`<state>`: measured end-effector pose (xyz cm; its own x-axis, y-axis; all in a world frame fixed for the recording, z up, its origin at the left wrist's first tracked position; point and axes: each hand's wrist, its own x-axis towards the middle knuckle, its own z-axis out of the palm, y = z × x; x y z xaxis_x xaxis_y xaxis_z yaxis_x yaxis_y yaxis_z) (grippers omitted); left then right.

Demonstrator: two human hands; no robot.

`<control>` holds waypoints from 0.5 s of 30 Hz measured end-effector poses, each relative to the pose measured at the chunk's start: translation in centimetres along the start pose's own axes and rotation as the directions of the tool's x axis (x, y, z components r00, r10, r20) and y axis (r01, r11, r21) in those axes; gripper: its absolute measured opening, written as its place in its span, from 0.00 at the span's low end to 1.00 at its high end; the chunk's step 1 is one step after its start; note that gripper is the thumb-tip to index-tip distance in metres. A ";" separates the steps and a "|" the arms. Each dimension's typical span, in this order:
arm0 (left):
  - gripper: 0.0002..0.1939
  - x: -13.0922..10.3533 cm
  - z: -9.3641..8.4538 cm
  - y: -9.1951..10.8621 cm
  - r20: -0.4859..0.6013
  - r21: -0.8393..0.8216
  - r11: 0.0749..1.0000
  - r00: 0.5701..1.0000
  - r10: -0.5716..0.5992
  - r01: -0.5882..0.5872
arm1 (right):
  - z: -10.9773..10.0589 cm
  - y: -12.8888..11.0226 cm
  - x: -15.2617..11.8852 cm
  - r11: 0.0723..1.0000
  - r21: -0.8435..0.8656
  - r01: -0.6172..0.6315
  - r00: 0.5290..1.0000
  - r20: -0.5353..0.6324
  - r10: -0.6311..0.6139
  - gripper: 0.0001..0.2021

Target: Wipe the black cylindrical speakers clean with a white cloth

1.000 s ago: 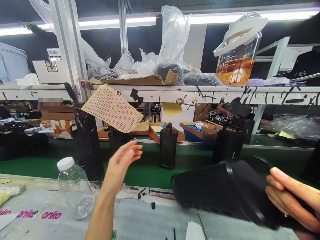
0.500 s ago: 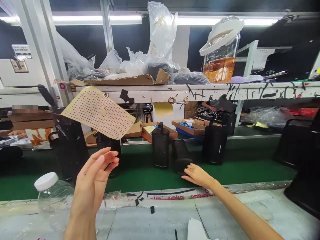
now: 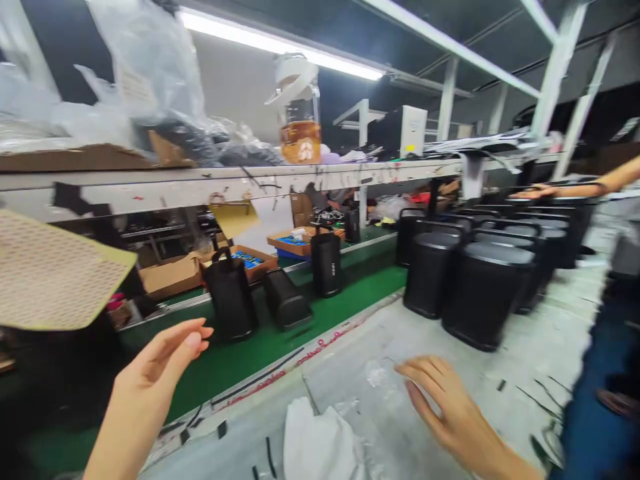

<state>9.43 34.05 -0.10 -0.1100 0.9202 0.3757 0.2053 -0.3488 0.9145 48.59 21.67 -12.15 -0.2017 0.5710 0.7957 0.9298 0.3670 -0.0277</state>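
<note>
My left hand [image 3: 155, 373] hovers over the near edge of the green belt [image 3: 270, 353], its thumb and fingers brought together; anything between them is too small to make out. My right hand [image 3: 445, 400] is above the pale worktop, fingers apart and holding nothing. On the belt, a black speaker [image 3: 285, 300] lies on its side between an upright speaker [image 3: 230, 293] and another upright one with a small logo [image 3: 326, 260]. A white cloth [image 3: 320, 440] lies on the worktop between my hands. The dotted yellow sticker sheet [image 3: 60, 273] hangs at the left.
Several black speakers [image 3: 490, 287] with handles stand close together on the worktop at the right. Another person's arm [image 3: 600, 187] reaches over them. A shelf [image 3: 200, 183] with plastic bags and a jug of amber liquid [image 3: 300, 133] crosses above. Open cardboard boxes [image 3: 173, 275] sit behind the belt.
The view has swung to the right, showing the group of speakers. My right hand has left the lying speaker and moved over the worktop. My left hand remains raised with its fingers together.
</note>
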 end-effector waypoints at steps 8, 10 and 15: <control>0.19 -6.6 16.7 -1.1 0.830 0.147 0.861 0.535 0.160 -0.486 | -1.4 -7.1 -15.1 0.893 -0.139 -0.429 0.886 -0.260 0.385 0.10; 0.16 -9.3 20.7 0.1 0.914 0.016 0.805 0.335 0.228 -0.593 | 0.3 -7.5 -15.7 0.870 -0.110 -0.480 0.856 -0.276 0.438 0.12; 0.15 -15.1 29.0 2.4 0.950 -0.272 0.732 -0.052 0.309 -0.625 | 2.5 -6.8 -16.8 0.871 0.098 -0.482 0.866 -0.096 0.490 0.14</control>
<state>39.83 24.48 -7.94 0.9927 0.0131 0.1196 -0.0456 -0.8787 0.4752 44.90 11.42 -26.80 0.3107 0.6043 0.7337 0.8766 0.1162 -0.4669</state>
